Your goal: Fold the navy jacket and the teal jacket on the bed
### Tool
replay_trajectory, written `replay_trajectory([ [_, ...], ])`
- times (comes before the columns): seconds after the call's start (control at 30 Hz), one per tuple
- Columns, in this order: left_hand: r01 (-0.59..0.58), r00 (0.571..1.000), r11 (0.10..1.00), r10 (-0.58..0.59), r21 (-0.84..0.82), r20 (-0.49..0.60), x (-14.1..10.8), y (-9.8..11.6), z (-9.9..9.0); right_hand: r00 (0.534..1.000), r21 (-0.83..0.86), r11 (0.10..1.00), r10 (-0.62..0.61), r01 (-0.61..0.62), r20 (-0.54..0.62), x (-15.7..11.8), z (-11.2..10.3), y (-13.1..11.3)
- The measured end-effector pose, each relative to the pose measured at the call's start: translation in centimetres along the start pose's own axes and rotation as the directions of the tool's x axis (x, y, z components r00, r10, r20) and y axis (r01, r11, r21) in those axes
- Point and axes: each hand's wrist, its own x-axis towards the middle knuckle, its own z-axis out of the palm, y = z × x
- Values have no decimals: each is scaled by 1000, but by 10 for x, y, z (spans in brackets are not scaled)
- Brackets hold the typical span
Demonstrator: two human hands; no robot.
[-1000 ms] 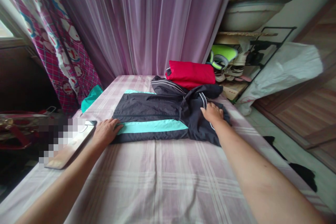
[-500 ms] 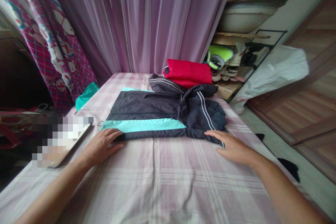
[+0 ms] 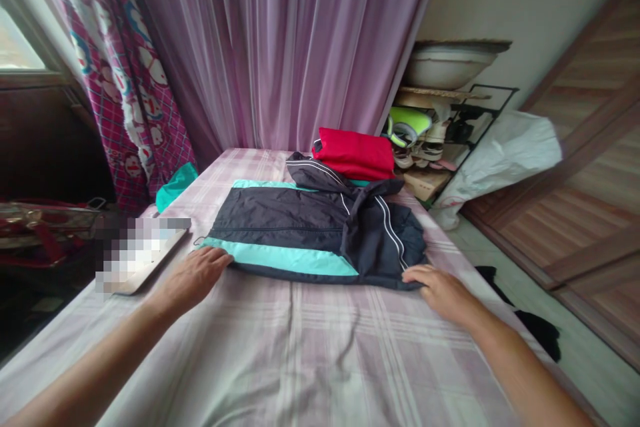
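A dark jacket (image 3: pixel 280 213) with turquoise panels and white double stripes lies spread sideways on the checked cloth. One sleeve is folded over it at the right. My left hand (image 3: pixel 203 272) is closed on the near left corner, beside the turquoise strip, with the fingertips partly hidden. At the near right edge, my right hand (image 3: pixel 440 290) pinches the dark fabric where the white stripes end. Just behind the jacket sits a folded red garment (image 3: pixel 355 153), touching its far side.
The checked cloth (image 3: pixel 280 360) covers the surface under the jacket. A blurred-out flat device (image 3: pixel 167 250) lies left of my left hand. A teal cloth (image 3: pixel 177 187) rests at the left edge. Purple curtains (image 3: pixel 280 47) hang behind; a shoe rack (image 3: pixel 480 147) stands at the back right.
Both hands have gone from loosely spread fingers to closed grips on the jacket's near edge. The near right part of the jacket now lies straighter. The camera view has shifted slightly.
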Motion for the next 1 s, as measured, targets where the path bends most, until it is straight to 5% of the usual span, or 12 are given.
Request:
replay_trajectory([
  [0.17, 77, 994, 994, -70, -79, 82, -9, 11, -5, 996, -3, 1000, -21, 22, 91, -1, -14, -16],
  [0.27, 107, 994, 990, -104, -90, 46, 7, 30, -16, 1000, -52, 999, 1, -2, -18, 29, -23, -52],
  [0.37, 47, 999, 989, -50, -143, -21, 33, 59, -13, 983, -45, 998, 25, -34, -180, 69, -11, -96],
  [0.5, 14, 999, 994, -9, -113, 40, 59, 89, 15, 992, -31, 993, 117, -116, 49, 105, 26, -125],
  [0.67, 116, 988, 988, -104, -98, 115, 62, 90, 41, 989, 48, 994, 97, -103, 111, 112, 37, -112],
  [0.8, 148, 979, 985, -133, -89, 157, 60, 91, 37, 988, 55, 989, 143, -140, -51, 103, 35, -104],
  [1.0, 163, 974, 982, -145, -92, 174, 61, 93, 34, 958, -100, 956, 283, -277, 55, 87, 40, -72],
])
